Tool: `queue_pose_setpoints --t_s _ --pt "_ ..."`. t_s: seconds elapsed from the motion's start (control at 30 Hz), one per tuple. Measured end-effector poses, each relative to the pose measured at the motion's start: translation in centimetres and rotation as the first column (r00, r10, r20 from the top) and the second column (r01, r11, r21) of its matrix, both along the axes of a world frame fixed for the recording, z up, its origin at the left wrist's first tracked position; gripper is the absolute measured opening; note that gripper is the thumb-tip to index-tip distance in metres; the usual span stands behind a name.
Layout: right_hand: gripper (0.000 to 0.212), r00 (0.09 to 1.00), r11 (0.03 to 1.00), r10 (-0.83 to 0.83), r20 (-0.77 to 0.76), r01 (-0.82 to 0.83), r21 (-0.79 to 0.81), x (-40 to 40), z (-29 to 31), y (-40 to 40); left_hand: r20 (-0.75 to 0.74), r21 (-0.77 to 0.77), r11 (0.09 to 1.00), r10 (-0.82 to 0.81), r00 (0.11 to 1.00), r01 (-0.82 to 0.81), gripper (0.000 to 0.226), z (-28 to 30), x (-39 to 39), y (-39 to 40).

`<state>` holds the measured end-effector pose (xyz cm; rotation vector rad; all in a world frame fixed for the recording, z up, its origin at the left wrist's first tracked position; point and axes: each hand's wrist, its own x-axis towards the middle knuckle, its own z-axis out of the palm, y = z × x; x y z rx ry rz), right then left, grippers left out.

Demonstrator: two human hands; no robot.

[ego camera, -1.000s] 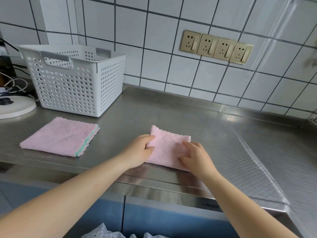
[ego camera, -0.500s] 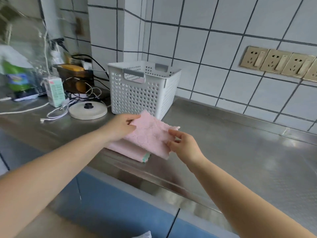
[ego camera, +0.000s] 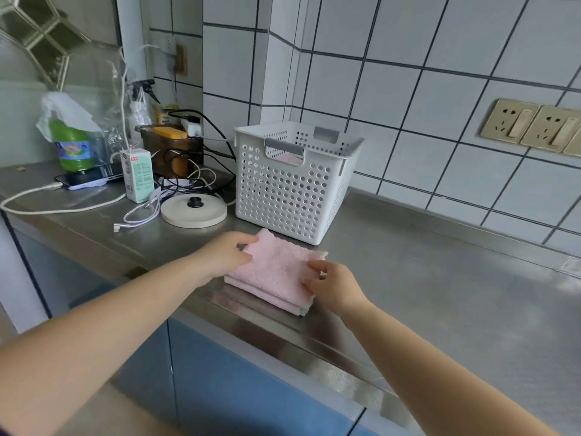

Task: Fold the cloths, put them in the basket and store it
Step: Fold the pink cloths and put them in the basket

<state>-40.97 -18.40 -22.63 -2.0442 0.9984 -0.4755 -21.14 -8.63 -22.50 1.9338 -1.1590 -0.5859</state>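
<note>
A folded pink cloth (ego camera: pixel 276 269) lies on top of a second folded pink cloth with a green trim (ego camera: pixel 295 308), stacked near the front edge of the steel counter. My left hand (ego camera: pixel 228 254) holds the top cloth's left corner. My right hand (ego camera: pixel 333 286) rests on its right edge, fingers pinching the fabric. Right behind the stack stands the white perforated basket (ego camera: pixel 283 196) with grey handles; something pink shows through its handle opening.
Left of the basket lie a round cream kettle base (ego camera: pixel 193 210), tangled cables (ego camera: pixel 141 212), a small carton (ego camera: pixel 137 174), a phone (ego camera: pixel 89 179) and a green bottle (ego camera: pixel 70 146). Wall sockets (ego camera: pixel 531 129) sit at the right. Bare steel counter (ego camera: pixel 440 287) stretches to the right.
Both hands carried the folded pink cloth leftward from the counter's middle and set it down on the other folded cloth in front of the basket.
</note>
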Motion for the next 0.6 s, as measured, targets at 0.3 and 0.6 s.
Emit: queue_pose_setpoints --t_s 0.3,0.6 --pt "0.043 0.99 0.893 -0.034 -0.134 -0.03 -0.449 1.1 -0.2 0.3 0.399 -0.104 0.988 -0.066 0.915 0.117 0.045 0.7 -1.8 -0.6" --pt "0.074 0.888 0.924 -0.023 -0.46 -0.157 -0.349 2.7 -2.4 1.2 0.53 0.314 0.926 -0.354 0.771 0.209 0.052 -1.1 -1.7 -1.6"
